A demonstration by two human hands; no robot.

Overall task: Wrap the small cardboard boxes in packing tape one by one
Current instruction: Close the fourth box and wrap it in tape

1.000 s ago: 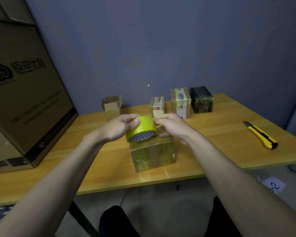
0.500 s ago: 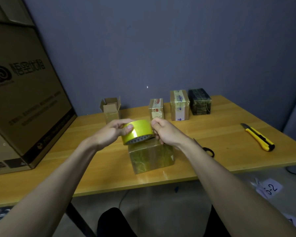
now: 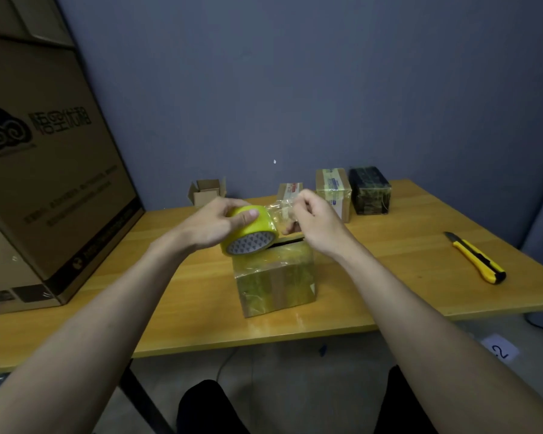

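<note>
Gripping the yellow tape roll (image 3: 248, 228) in the left hand (image 3: 220, 222), pinching its clear loose end (image 3: 281, 211) with the right hand (image 3: 315, 220), hovering over the taped box (image 3: 275, 277) on the wooden table (image 3: 389, 252).

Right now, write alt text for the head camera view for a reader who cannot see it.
A person's left hand holds a yellow tape roll above a tape-wrapped cardboard box while the right hand pulls out a clear strip of tape. On the wooden table, four small boxes line the back edge and a yellow utility knife lies at right.
</note>
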